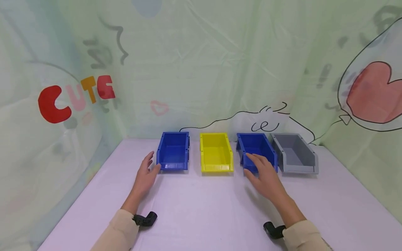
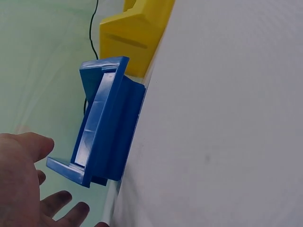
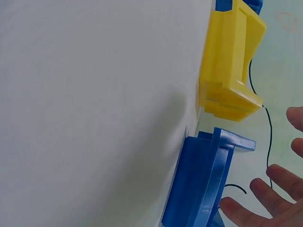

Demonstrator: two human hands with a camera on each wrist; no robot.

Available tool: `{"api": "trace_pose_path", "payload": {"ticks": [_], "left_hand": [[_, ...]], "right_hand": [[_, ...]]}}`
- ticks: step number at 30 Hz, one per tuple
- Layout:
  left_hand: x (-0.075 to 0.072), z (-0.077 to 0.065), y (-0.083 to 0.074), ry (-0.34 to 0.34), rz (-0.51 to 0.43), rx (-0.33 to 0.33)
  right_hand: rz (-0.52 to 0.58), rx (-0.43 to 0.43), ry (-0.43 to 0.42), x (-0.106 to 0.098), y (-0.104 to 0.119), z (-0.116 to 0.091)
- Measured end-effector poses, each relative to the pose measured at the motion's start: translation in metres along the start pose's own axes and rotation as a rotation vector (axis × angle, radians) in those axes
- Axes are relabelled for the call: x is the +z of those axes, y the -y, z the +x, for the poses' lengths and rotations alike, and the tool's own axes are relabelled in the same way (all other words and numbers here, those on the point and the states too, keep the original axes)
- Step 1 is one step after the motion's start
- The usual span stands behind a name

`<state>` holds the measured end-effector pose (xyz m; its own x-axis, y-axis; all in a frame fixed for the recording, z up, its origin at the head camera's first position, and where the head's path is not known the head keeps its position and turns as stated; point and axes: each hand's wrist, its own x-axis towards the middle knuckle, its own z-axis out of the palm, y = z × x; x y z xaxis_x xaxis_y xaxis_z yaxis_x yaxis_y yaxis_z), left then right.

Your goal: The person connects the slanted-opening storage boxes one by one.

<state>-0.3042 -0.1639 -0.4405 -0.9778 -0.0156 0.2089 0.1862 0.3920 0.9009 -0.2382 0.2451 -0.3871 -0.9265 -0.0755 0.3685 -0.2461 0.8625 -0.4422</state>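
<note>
"Head view, then: what is largest?"

"A pale green printed backdrop point(image 1: 204, 69), rising behind the yellow bin point(image 1: 216, 155)."

"Next in size?"

"The pale counter point(image 1: 204, 216). It carries the yellow bin near its far edge and stretches out in front of that bin toward the person."

"And the other bins?"

"Three, all upright, their low fronts facing the person. Left of the yellow bin, across a gap, stands the left blue bin point(image 1: 173, 153). Right of the yellow bin, across a narrower gap, comes the right blue bin point(image 1: 255, 144); farther right of it is the gray bin point(image 1: 296, 153), close up against that second blue one."

"Now the hands."

"The left hand point(image 1: 145, 177) is left of the yellow bin, at the left blue bin's near outer corner, thumb and fingers spread apart. The left wrist view puts its thumb close to that corner; I cannot tell whether they touch."

"The other?"

"The right hand point(image 1: 265, 177) is right of the yellow bin, hiding part of the right blue bin's front. Its fingers are fanned out, slightly bent. In the right wrist view one fingertip overlaps that bin's edge; contact is unclear."

"Smallest?"

"Two black wrist pieces point(image 1: 146, 219), one per wrist, nearer the person than the yellow bin."
</note>
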Motion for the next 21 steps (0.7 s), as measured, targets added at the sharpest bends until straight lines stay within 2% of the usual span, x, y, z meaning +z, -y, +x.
{"api": "trace_pose_path", "payload": {"ticks": [10,21], "left_hand": [[0.018,0.010,0.001,-0.025,-0.032,0.040],[0.024,0.013,0.000,-0.044,0.070,0.073]], "right_hand": [[0.020,-0.026,-0.013,0.016,0.011,0.013],[0.068,0.038,0.038,0.031,0.034,0.030]]}}
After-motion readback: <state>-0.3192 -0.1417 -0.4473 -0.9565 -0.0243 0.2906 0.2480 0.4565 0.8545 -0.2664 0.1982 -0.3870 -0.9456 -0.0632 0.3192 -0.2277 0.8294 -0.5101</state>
